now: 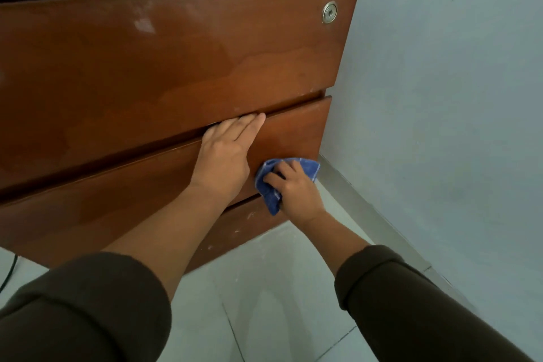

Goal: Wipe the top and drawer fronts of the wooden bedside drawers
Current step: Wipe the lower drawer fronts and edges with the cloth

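The wooden bedside drawers (164, 67) fill the upper left of the head view, seen from low in front. The top drawer front carries a round metal lock (329, 12). My left hand (226, 153) lies flat on the middle drawer front (117, 185), fingertips at the gap under the top drawer. My right hand (293, 188) presses a crumpled blue cloth (271, 185) against the right end of the middle drawer front, near its lower edge. The bottom drawer front (235, 229) is partly hidden behind my forearms.
A pale blue wall (440, 82) stands close on the right with a grey skirting strip (367, 214) along its base. Light floor tiles (264, 303) lie below. A dark cable (10, 270) hangs at the lower left.
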Motion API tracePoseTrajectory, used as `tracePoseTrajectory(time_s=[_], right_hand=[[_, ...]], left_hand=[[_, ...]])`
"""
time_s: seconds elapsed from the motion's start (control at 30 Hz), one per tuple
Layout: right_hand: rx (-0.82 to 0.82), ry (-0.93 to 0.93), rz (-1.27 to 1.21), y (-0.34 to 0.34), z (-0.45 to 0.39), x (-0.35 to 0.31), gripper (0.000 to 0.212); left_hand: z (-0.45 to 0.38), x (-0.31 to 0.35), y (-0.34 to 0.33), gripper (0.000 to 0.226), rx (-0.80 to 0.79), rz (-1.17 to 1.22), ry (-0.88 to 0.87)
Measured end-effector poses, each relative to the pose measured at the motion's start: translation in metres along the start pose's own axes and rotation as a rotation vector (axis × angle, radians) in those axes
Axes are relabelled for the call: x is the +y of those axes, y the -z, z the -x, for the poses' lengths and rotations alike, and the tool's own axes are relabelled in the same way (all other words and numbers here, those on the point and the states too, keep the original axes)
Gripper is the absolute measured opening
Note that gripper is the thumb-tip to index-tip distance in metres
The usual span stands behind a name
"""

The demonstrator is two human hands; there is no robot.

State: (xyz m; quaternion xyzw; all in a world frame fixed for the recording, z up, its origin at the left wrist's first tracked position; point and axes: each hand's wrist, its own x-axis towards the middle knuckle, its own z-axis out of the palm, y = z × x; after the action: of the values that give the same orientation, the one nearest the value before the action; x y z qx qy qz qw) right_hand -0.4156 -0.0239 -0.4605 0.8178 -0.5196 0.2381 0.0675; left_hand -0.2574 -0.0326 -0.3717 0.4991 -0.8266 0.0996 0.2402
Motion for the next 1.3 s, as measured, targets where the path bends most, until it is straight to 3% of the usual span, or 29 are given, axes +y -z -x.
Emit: tracePoseTrajectory(time_s=[0.2, 0.3, 0.37, 0.57, 0.67, 0.77, 0.9, 1.07, 1.17, 1.23, 1.3], right_hand=[[-0.335, -0.146, 0.039, -0.040, 0.018, 0.008, 0.039], [-0.351, -0.205, -0.006, -0.044, 0.022, 0.008, 0.036], [-0.285, -0.211, -0.063, -0.039, 0.025, 0.009, 0.027], [0.313, -0.098, -0.133, 0.030, 0.010, 0.024, 0.019], [0.397, -0.132, -0.105, 0.063, -0.023, 0.038, 0.019], [0.340, -0.161, -0.092, 0.068, -0.036, 0.044, 0.027], [0.257, -0.121, -0.016, 0.024, -0.015, 0.059, 0.031], [-0.089, -0.313, -0.117, -0.025, 0.021, 0.058, 0.033], [-0.192, -0.342, -0.130, -0.038, 0.025, 0.057, 0.031], [-0.382, -0.367, -0.085, -0.038, 0.025, 0.056, 0.034], [-0.461, -0.390, -0.054, -0.035, 0.025, 0.050, 0.037]], left_hand=[[0.001, -0.001, -0.008, 0.062, 0.114, -0.011, -0.032], [0.001, -0.001, -0.008, 0.062, 0.115, -0.015, -0.028], [0.001, 0.001, -0.005, 0.061, 0.098, -0.011, -0.025], [0.001, 0.005, 0.003, 0.058, 0.024, -0.029, -0.001], [-0.004, 0.008, 0.004, 0.062, -0.026, -0.094, -0.070], [-0.013, 0.014, -0.003, 0.067, -0.071, -0.117, -0.108], [-0.016, 0.016, -0.015, 0.065, -0.017, -0.139, -0.096], [-0.016, 0.014, -0.018, 0.065, 0.004, -0.137, -0.090], [-0.015, 0.015, -0.019, 0.065, 0.007, -0.117, -0.077], [-0.015, 0.015, -0.018, 0.066, 0.000, -0.107, -0.064], [-0.014, 0.015, -0.018, 0.065, -0.010, -0.108, -0.063]])
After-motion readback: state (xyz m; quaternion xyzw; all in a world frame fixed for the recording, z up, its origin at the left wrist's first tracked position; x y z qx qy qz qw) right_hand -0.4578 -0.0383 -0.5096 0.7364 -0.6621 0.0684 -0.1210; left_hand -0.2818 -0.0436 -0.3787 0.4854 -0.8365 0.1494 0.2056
